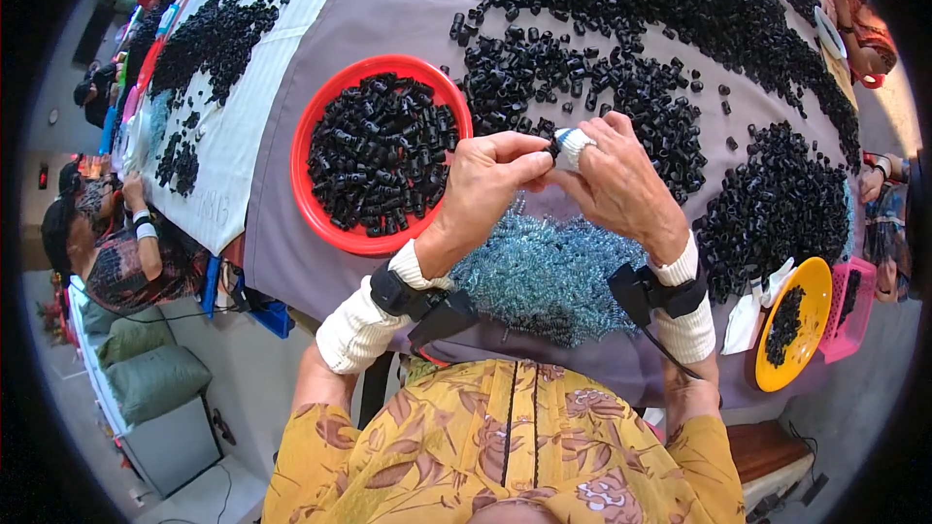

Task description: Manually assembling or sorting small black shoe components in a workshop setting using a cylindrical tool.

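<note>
Just above a heap of small pale-blue coils that look like springs (553, 272), my two hands meet fingertip to fingertip. My left hand (476, 184) is closed in a pinch at a small black plastic piece (553, 148), mostly covered by the fingers. My right hand (626, 175) is closed around the same spot, a white wrap (573, 143) with a blue stripe on one finger. To the left stands a red round basin (303, 170) filled with black cylindrical parts. Loose black plastic pieces (582, 73) spread over the cloth beyond my hands.
A grey cloth (306, 49) covers the table. At the right lie another black heap (772, 204), a yellow plate (818, 306) with black bits, a pink basket (854, 315) and a white cloth (746, 322). Other people sit at the left and right sides.
</note>
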Demonstrator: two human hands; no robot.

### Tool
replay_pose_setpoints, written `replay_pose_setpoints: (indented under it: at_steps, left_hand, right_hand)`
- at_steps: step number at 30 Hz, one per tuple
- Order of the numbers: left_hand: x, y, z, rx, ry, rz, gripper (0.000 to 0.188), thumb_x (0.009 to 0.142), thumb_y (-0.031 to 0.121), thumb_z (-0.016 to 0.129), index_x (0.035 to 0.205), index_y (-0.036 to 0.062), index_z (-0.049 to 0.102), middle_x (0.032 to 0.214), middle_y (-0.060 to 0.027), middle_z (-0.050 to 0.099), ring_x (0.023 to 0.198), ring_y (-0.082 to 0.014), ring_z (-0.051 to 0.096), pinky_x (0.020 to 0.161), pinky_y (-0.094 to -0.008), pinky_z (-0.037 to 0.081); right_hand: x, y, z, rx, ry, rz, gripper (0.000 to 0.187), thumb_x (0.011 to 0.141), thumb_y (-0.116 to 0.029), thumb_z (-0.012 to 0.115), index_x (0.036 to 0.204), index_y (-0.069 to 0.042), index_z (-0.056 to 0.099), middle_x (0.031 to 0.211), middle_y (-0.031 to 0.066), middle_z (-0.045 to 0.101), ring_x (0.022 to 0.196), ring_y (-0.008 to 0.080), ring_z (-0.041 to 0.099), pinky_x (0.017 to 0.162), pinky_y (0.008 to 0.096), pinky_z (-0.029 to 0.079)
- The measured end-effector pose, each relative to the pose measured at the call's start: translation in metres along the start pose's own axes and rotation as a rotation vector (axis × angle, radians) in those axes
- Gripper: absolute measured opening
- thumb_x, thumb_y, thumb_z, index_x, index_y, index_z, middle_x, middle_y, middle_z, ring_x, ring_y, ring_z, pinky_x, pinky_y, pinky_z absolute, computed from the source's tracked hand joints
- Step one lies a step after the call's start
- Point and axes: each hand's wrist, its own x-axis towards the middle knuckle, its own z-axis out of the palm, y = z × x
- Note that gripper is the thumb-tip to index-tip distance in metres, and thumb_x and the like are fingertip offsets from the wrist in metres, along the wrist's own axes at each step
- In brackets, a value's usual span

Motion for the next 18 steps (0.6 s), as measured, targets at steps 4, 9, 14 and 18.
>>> replay_pose_setpoints:
  at_steps: [4,9,14,18]
  left_hand:
    - [0.0001,-0.0025,0.0055,-0.185,0.002,-0.049,0.019,0.087,0.010,0.062,0.102,-0.0019,0.065,0.090,-0.0071,0.067,0.077,-0.0117,0.064,0.072,-0.0258,0.053]
    - [-0.0036,-0.0018,0.0059,-0.305,0.015,-0.114,0.021,0.091,0.015,0.058,0.103,-0.0010,0.064,0.089,-0.0057,0.066,0.081,-0.0124,0.063,0.078,-0.0285,0.052]
    - [-0.0068,-0.0027,-0.0011,-0.329,-0.103,-0.151,0.018,0.091,0.016,0.056,0.095,0.0001,0.063,0.087,-0.0052,0.066,0.080,-0.0121,0.064,0.077,-0.0279,0.052]
    - [-0.0066,-0.0039,0.0010,-0.298,-0.079,-0.108,0.016,0.091,0.016,0.057,0.093,0.0010,0.063,0.086,-0.0049,0.066,0.079,-0.0119,0.064,0.074,-0.0272,0.052]
  right_hand:
    - [0.0028,-0.0069,0.0065,-0.173,0.111,0.038,0.026,0.073,-0.028,0.070,0.074,-0.004,0.058,0.072,0.0091,0.055,0.075,0.0254,0.055,0.084,0.0433,0.038]
    - [0.0011,-0.0024,0.0088,-0.056,0.147,0.048,0.027,0.073,-0.028,0.070,0.073,-0.005,0.058,0.071,0.0076,0.055,0.074,0.0252,0.055,0.085,0.0453,0.038]
    - [0.0020,-0.0045,0.0045,-0.014,0.112,0.050,0.026,0.073,-0.028,0.070,0.073,-0.005,0.058,0.071,0.0080,0.057,0.075,0.0255,0.056,0.086,0.0451,0.038]
    - [0.0036,-0.0072,0.0009,-0.021,0.083,0.057,0.026,0.071,-0.027,0.071,0.072,-0.005,0.058,0.070,0.0078,0.056,0.074,0.0252,0.056,0.084,0.0443,0.039]
